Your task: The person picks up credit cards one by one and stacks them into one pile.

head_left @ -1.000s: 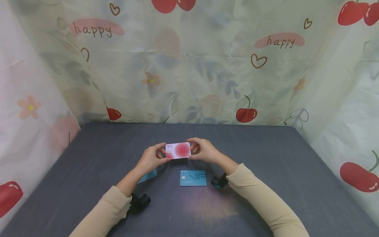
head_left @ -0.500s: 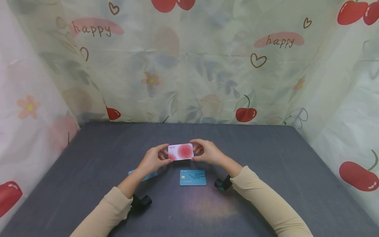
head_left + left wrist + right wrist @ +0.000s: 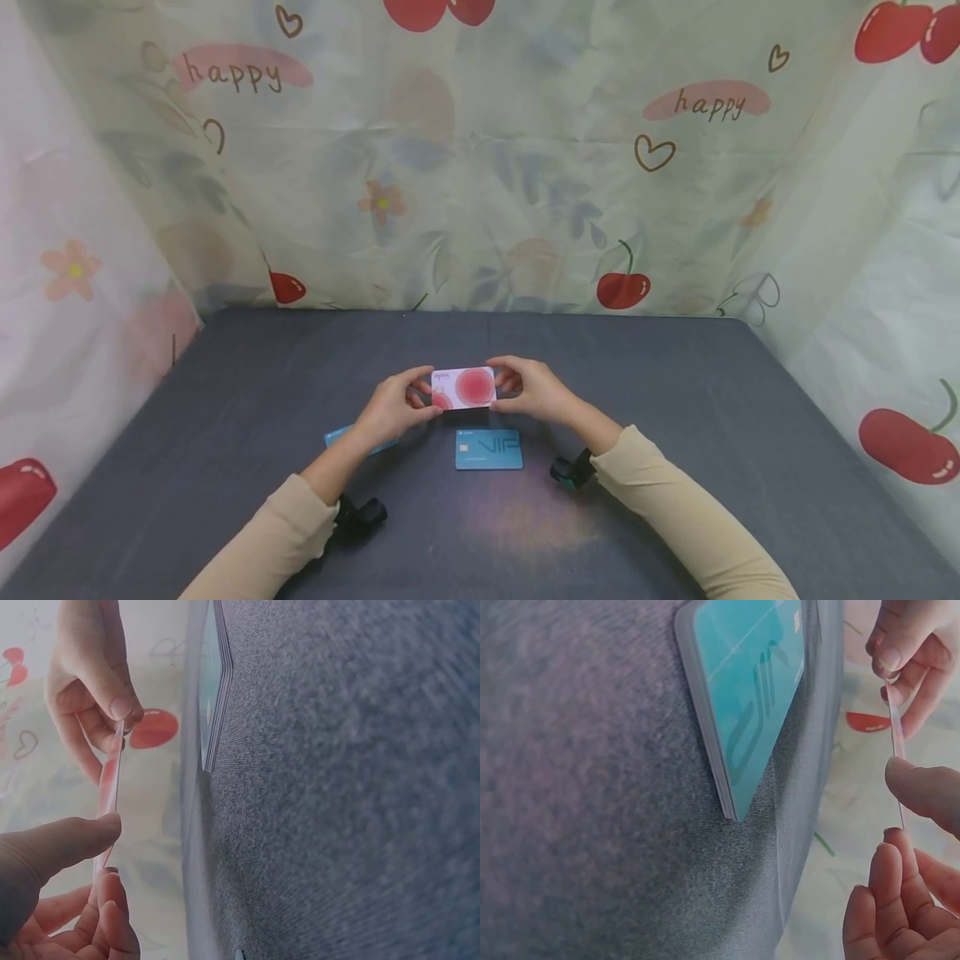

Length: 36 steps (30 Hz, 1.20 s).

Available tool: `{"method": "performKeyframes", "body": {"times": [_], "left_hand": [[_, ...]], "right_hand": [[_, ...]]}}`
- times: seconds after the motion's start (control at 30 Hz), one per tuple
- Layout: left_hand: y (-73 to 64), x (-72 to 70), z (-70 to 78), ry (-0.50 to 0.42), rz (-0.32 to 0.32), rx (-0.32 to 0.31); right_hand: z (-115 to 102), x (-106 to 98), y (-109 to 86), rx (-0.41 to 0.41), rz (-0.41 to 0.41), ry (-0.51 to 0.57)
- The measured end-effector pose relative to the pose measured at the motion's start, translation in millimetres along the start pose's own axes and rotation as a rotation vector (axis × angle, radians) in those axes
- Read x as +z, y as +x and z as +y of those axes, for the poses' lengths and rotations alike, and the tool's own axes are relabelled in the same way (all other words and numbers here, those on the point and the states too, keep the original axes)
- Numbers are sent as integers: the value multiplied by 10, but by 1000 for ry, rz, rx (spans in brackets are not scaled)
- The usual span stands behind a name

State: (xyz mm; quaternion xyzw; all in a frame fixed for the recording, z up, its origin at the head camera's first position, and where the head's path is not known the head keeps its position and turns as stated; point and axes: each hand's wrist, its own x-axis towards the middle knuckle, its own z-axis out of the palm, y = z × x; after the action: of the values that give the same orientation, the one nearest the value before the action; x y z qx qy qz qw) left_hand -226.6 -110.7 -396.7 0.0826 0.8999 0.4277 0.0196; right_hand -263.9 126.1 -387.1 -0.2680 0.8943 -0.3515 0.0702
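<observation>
Both hands hold up one white and pink card (image 3: 474, 387) with red round shapes, raised over the dark table. The left hand (image 3: 395, 403) pinches its left end between thumb and fingers. At the other end, the right hand (image 3: 534, 389) pinches it the same way. Edge-on in both wrist views, the card (image 3: 109, 780) looks thin and flat. Just nearer the person lies a blue VIP card (image 3: 489, 450); in the right wrist view it tops a small stack of cards (image 3: 739, 690). Another blue card (image 3: 339, 435) lies partly hidden under the left forearm.
The dark grey cloth-covered table (image 3: 637, 517) spreads out on all sides. A patterned curtain (image 3: 480, 167) with cherries and hearts stands behind it and along both sides. Black wrist cameras (image 3: 363, 515) sit under each sleeve cuff.
Both hands have shifted slightly to the right and nearer the person, carrying the pink card along. More of the blue card by the left forearm shows. The VIP card stays where it was.
</observation>
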Motion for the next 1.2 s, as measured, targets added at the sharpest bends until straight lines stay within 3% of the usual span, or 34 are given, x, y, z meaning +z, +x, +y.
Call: {"method": "performKeyframes", "body": {"times": [1.2], "left_hand": [[-85, 85, 10, -37, -32, 23]], "right_hand": [[57, 5, -196, -28, 5, -1]]}}
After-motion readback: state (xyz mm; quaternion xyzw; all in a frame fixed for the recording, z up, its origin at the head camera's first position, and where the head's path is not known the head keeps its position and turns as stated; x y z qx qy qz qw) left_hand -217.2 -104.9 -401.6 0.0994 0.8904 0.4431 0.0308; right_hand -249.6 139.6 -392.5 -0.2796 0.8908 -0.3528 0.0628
